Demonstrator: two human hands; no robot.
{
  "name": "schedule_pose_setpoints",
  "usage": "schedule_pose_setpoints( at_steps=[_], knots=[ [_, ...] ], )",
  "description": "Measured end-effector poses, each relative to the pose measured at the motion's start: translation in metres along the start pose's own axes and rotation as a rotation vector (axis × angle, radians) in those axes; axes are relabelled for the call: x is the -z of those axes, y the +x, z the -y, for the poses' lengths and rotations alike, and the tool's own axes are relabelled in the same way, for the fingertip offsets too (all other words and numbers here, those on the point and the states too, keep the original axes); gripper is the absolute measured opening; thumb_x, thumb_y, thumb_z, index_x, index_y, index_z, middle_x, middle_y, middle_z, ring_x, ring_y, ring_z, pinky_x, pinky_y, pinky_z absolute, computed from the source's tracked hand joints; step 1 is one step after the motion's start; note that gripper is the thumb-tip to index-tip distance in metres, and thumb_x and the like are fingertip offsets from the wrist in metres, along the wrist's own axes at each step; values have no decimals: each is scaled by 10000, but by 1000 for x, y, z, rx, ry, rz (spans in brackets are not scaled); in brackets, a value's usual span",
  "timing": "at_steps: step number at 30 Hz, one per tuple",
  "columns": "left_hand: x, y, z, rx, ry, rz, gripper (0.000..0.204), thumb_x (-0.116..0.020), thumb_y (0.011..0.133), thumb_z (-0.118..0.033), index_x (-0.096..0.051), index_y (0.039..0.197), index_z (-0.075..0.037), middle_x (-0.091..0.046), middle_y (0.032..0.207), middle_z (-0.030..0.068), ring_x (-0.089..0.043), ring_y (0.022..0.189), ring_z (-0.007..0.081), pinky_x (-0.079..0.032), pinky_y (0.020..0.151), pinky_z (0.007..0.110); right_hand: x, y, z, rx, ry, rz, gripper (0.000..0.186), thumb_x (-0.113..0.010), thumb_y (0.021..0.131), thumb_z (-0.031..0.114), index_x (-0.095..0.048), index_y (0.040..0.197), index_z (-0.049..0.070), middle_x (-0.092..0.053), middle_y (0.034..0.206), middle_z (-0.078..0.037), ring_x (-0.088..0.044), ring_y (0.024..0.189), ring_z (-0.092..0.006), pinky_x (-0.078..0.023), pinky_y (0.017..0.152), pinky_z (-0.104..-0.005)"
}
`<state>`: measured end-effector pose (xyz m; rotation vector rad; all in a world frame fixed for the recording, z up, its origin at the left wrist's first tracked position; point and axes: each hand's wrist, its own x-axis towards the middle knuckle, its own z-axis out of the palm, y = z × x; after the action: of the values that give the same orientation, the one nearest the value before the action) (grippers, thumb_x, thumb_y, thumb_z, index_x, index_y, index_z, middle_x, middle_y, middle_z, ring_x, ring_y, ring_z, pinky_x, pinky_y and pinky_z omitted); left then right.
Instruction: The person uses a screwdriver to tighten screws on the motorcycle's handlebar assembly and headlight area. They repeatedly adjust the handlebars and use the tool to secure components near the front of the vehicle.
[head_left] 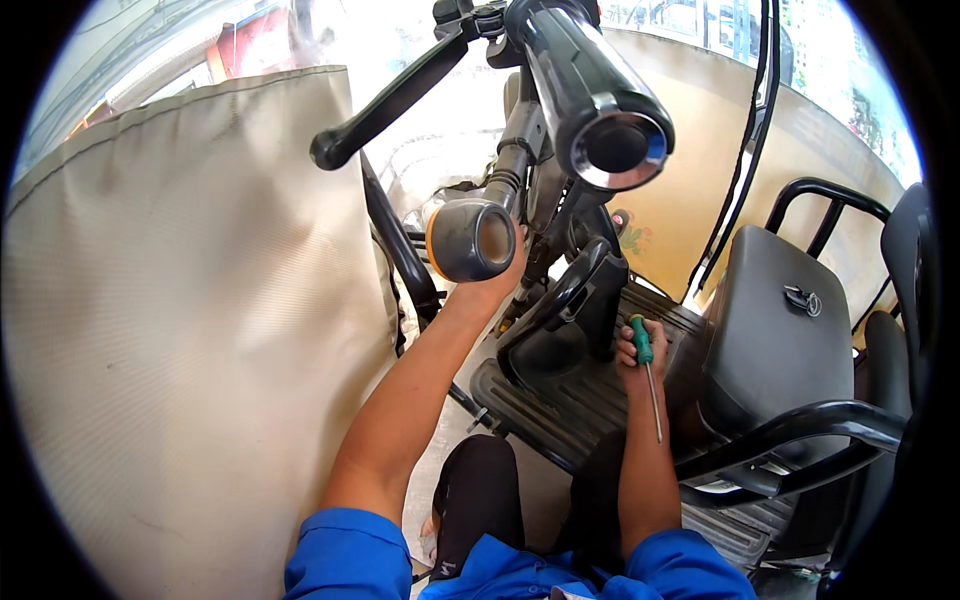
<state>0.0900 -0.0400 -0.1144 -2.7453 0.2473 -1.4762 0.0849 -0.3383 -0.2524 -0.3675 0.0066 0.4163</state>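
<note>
My right hand (634, 354) is closed around the green handle of a screwdriver (642, 342). Its thin metal shaft points back toward me, along my forearm. My left arm reaches forward under the handlebar of what looks like a tricycle, and my left hand (512, 264) goes in behind a round black turn signal lamp (472, 241) with an orange rim. That lamp and the front column hide its fingers. Right of it stands a black plastic front panel (565, 325) above the ribbed footboard (530, 408).
Overhead are a black handlebar grip (598, 105) with a chrome end and a brake lever (395, 98). A grey seat (782, 335) with keys (803, 300) on it stands at right, beside a black tube armrest (800, 430). A beige cover (190, 330) hangs at left.
</note>
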Motion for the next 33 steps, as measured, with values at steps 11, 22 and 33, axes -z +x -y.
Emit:
schedule_pose_setpoints(
  at_steps=[11, 22, 33],
  knots=[
    [54, -8, -51, 153, -684, 73, 132, -560, 935, -83, -658, 865, -30, -679, 804, 100, -677, 738, 222, -531, 664, 340, 4, 0, -35, -38, -365, -144, 216, -521, 928, 303, -544, 1002, 101, -572, 762, -59, -454, 493, -116, -313, 383, -246],
    [49, -2, -45, 188, -366, 299, 131, -558, 978, -112, -647, 1049, -48, -674, 891, 38, -666, 765, 175, -559, 675, 309, 0, 0, -44, -30, -510, -186, 174, -544, 888, 270, -502, 954, 115, -572, 771, -92, -455, 508, -131, -308, 414, -265],
    [56, 80, 2, 542, -984, 94, 455, -755, 847, -235, -601, 1168, 47, -702, 996, 205, -703, 896, 272, -537, 787, 363, 1, 0, -47, -25, -550, -208, 209, -576, 889, 252, -553, 937, 50, -601, 743, -120, -509, 524, -182, -368, 435, -314]
  ],
)
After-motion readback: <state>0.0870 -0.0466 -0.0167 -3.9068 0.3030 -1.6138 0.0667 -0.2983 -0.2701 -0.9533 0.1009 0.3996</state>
